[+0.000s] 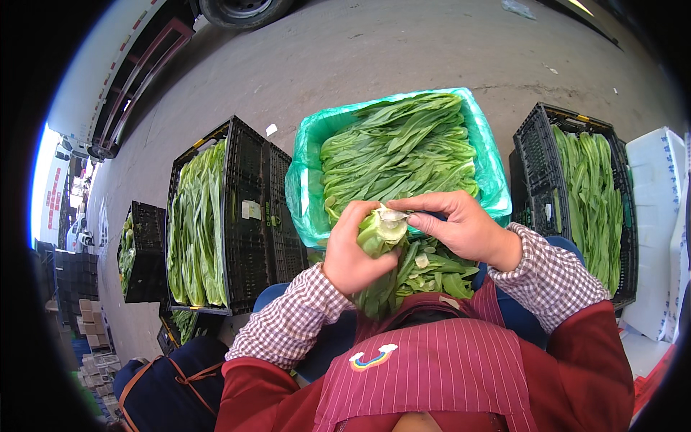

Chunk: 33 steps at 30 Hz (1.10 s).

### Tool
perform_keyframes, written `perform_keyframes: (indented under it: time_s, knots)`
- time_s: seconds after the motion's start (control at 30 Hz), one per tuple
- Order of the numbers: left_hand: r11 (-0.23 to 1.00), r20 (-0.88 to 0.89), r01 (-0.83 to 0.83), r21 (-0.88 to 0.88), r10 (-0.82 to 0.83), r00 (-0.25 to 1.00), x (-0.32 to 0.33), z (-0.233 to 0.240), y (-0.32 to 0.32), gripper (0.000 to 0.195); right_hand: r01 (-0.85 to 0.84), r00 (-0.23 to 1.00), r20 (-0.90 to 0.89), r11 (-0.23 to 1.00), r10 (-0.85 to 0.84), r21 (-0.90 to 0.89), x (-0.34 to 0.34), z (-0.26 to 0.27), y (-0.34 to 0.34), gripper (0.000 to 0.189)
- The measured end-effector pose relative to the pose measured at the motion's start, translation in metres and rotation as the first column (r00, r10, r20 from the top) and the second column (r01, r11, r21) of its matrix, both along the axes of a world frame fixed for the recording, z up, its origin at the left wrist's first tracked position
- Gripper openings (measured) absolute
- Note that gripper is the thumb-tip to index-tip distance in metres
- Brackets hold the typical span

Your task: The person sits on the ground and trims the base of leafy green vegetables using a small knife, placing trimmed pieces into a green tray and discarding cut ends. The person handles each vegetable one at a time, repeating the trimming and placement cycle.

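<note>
My left hand (353,256) is wrapped around a head of long-leaf lettuce (378,237), its pale cut stem end turned up and its leaves hanging down over my lap. At that stem end, my right hand (464,229) pinches what looks like a small thin blade (394,215) between thumb and fingers; most of it is hidden by the fingers. Just beyond both hands stands a box lined with a green plastic bag (302,156). Rows of leafy lettuce (399,146) fill it. Loose leaves and trimmings (432,270) lie in front of my apron, beneath the hands.
Black plastic crates packed with lettuce stand to the left (259,216) and right (540,162). White foam boxes (650,227) are at far right. A smaller crate (146,254) sits farther left. Beyond are concrete floor (388,54) and a truck wheel (245,8).
</note>
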<state>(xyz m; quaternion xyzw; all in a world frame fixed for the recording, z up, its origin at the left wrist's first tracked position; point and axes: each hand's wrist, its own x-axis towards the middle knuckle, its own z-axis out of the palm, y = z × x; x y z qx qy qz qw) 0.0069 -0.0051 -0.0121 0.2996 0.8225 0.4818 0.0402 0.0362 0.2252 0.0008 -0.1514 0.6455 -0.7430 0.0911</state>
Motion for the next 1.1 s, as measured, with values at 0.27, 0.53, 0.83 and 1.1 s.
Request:
perform_keyframes:
  time_s: [0.27, 0.53, 0.83, 1.1]
  knots:
    - [0.986, 0.242, 0.165, 0.026, -0.166, 0.956, -0.005, 0.006, -0.012, 0.070, 0.134, 0.983, 0.106, 0.984, -0.147, 0.119, -0.022, -0.021, 0.020, 0.032]
    - [0.834, 0.473, -0.195, 0.517, -0.088, 0.877, -0.030, 0.010, -0.048, 0.065, -0.143, 0.989, 0.119, 0.373, 0.088, 0.917, -0.021, -0.021, 0.027, 0.043]
    - [0.266, 0.739, -0.710, 0.652, -0.014, 0.673, -0.096, 0.002, -0.127, 0.030, -0.112, 0.959, 0.107, 0.004, 0.262, 0.994, -0.001, -0.051, 0.020, 0.050]
    - [0.429, 0.790, -0.737, 0.523, 0.081, 0.607, -0.090, -0.019, -0.106, 0.029, 0.170, 0.982, -0.087, 0.593, -0.166, 0.787, -0.031, -0.014, 0.026, 0.047]
